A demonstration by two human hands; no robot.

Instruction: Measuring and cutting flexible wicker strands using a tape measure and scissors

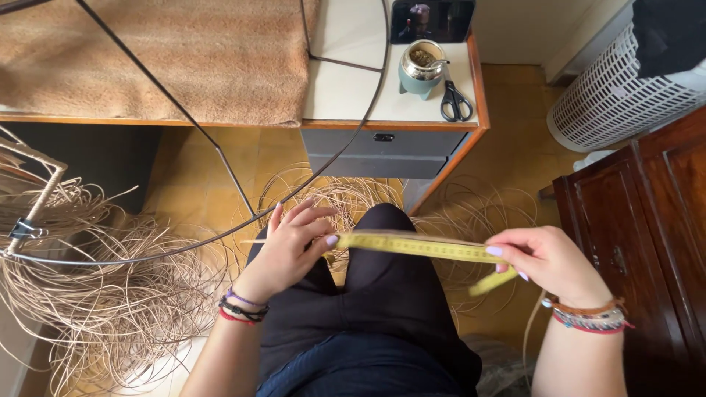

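Yellow measuring tape (421, 247), stretched taut above the lap between the left hand (294, 246) and right hand (548, 259), each pinching it between thumb and fingertips, looked light, limp and best gripped flat near its ends.

Just the one head cam, looking steeply down and forward over the lap from close up, with the desk's (397, 125) front edge across the top.
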